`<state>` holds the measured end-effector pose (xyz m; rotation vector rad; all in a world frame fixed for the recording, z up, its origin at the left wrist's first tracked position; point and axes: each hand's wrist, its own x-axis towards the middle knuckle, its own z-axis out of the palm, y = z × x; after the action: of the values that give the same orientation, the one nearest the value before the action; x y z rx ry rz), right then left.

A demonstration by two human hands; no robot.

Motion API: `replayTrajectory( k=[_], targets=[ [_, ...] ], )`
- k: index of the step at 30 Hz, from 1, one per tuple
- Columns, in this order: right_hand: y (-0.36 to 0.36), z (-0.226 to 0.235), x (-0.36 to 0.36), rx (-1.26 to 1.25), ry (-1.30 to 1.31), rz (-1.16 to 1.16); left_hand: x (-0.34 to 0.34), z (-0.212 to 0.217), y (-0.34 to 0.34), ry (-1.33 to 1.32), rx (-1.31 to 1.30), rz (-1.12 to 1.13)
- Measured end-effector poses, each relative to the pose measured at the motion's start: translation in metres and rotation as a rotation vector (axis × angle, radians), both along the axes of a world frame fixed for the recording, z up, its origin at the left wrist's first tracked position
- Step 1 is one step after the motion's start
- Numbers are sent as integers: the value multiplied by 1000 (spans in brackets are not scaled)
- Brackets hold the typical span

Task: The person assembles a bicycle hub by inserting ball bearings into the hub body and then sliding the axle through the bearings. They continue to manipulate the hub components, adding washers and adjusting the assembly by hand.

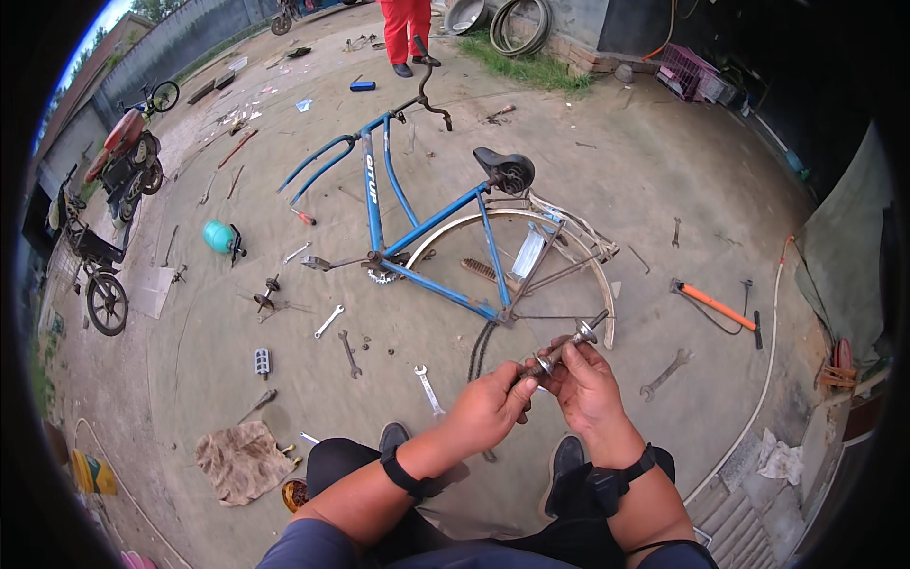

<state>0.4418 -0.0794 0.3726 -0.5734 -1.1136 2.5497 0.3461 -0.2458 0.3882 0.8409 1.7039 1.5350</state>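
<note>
Between my two hands I hold a metal bicycle wheel hub [566, 352], tilted up to the right, its axle sticking out past the upper flange. My left hand [489, 406] pinches its lower left end. The fingers of my right hand [590, 384] are closed around its middle, below the upper flange. Just beyond lies a blue bicycle frame [442, 226] on its side, with a black saddle [504, 171] and a pale curved mudguard [609, 294]. A dark chain [482, 351] hangs or lies near my left hand. An open-end wrench [428, 390] lies left of it.
Several wrenches [353, 355] are scattered on the concrete. An orange hand pump [718, 308] lies right, a brown rag [245, 462] lower left. Further left are another hub [268, 294], a pedal [263, 361] and a teal round object [219, 236]. A person in red trousers [406, 28] stands far off.
</note>
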Motion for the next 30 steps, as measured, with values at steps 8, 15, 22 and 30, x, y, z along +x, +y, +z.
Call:
replayTrajectory(
  k=[8,15,22,30],
  targets=[
    [-1,3,-1,7,21,20,-1,0,-1,5,-5,-5],
    [0,1,0,3,22,19,0,1,0,-14,-11,-1],
    [-3,8,-2,-60,16,-5,-2,3,-1,12,-35,-13],
    [-1,4,0,3,7,19,-4,9,-1,-6,-124,-38]
  ],
)
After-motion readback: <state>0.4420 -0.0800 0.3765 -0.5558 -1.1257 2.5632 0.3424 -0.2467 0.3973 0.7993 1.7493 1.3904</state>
